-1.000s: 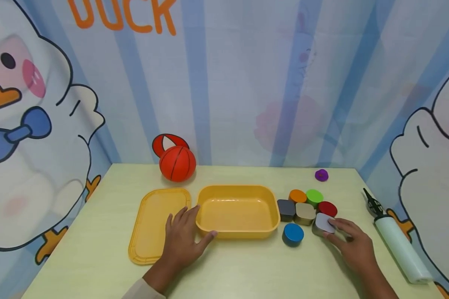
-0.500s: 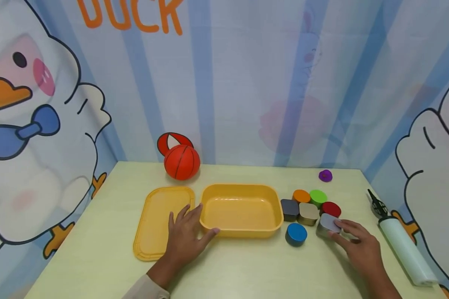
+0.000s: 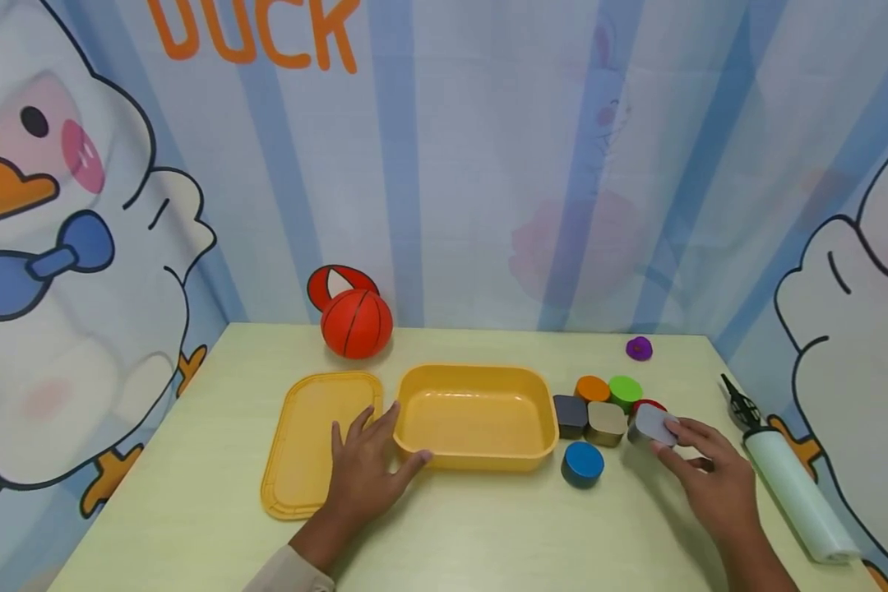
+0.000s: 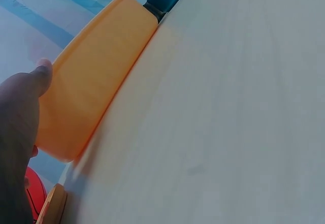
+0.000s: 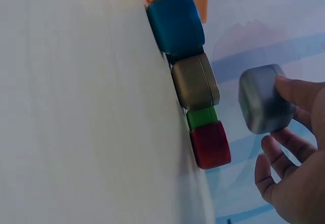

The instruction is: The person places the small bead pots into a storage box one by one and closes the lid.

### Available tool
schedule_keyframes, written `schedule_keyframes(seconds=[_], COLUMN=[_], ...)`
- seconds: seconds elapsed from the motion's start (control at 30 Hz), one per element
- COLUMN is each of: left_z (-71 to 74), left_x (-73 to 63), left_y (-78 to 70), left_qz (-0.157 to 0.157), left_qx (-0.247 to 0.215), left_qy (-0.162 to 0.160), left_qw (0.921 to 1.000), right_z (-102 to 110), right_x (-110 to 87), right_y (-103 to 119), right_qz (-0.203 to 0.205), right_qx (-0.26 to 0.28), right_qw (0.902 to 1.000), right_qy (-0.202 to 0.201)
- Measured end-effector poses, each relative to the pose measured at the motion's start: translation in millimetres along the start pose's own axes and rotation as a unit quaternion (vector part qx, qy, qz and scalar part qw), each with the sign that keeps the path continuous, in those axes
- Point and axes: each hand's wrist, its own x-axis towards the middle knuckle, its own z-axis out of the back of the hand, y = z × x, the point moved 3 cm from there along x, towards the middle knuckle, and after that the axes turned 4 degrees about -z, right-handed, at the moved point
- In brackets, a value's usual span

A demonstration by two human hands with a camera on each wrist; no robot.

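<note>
My right hand [image 3: 718, 485] pinches a silver rounded-square tin [image 3: 651, 424] between thumb and fingers. The right wrist view shows this tin [image 5: 264, 99] raised off the table, apart from the other tins. With fingers spread and fairly straight, my left hand [image 3: 370, 473] touches the left end of a yellow rectangular container [image 3: 474, 463]; its thumb lies at the front corner. Left of the container lies a yellow lid [image 3: 303, 444], partly hidden by that hand. A blue round tin [image 3: 582, 464] stands right of the container, beside a beige tin [image 3: 605, 423] and a dark grey tin [image 3: 571, 416].
Behind these stand an orange tin [image 3: 592, 388], a green tin [image 3: 625, 391] and a partly hidden red tin [image 5: 210, 145]. A red basketball-like toy [image 3: 357, 324] sits back left, a purple object [image 3: 640, 349] back right. A pale green pump [image 3: 799, 493] lies along the right edge.
My right hand has lifted the silver tin off the table beside the red tin, which it now partly covers in the head view. The left hand stays at the container.
</note>
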Motion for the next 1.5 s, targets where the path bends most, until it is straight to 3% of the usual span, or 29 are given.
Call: schedule_keyframes(seconds=[0.2,0.47,0.73,1.1,1.33,1.5], left_z=[0.5,-0.1,0.9,2.4,4.9,5.2], left_x=[1.7,0.0,0.2,1.9,3.0,2.6], left_y=[0.1,0.0,-2.5,-0.3,-2.0,-2.3], left_qz=[0.001,0.002,0.008,0.006,0.014,0.028], left_qx=[-0.002,-0.007,-0.013,0.006,0.000,-0.007], left_qy=[-0.008,-0.008,-0.003,0.001,0.006,0.013], left_qw=[1.0000,0.9999,0.9999,1.0000,0.9999,0.9995], right_z=[-3.8,-22.9,-46.4,-72.5,-98.3,-118.8], right_x=[9.6,17.5,23.2,27.9,32.0,31.1], right_y=[21.3,55.3,85.8,107.5,119.8,128.0], right_qz=[0.098,0.122,0.126,0.063,0.087,0.114], right_qx=[0.047,0.061,0.110,0.103,0.115,0.117], right_qw=[0.9941,0.9892,0.9819,0.9807,0.9691,0.9647], right_qy=[0.003,0.053,0.089,0.154,0.200,0.207])
